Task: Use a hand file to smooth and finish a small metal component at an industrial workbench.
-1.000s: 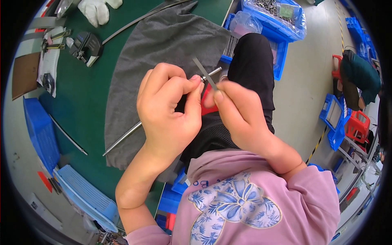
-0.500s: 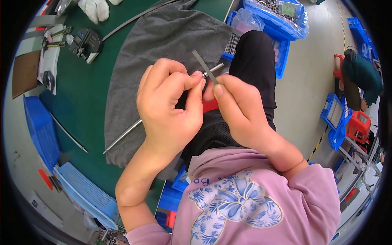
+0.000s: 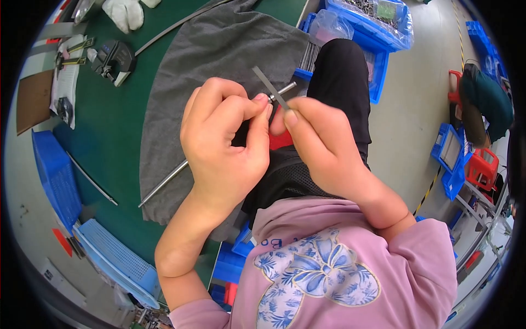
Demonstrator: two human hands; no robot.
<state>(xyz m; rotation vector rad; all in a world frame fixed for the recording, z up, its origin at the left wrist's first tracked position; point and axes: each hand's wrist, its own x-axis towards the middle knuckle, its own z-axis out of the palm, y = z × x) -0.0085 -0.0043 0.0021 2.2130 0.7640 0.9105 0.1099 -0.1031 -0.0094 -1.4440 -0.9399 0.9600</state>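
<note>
My left hand pinches a thin metal rod between thumb and fingertips. This rod slants from the lower left, passes behind the hand and comes out at the upper right, where a small collar shows near the fingertips. In my right hand, thumb and fingers grip a narrow flat grey metal strip. The strip crosses in front of the rod close to the collar; whether the two touch, I cannot tell. A grey cloth lies beneath the rod on the green table.
Blue bins with metal parts stand beyond my knee. A dark hand tool, white gloves and another rod lie on the table. Blue baskets line its left edge. Another person is far right, near a red stool.
Both hands have shifted slightly left together with the rod and the strip. Each grip stays the same.
</note>
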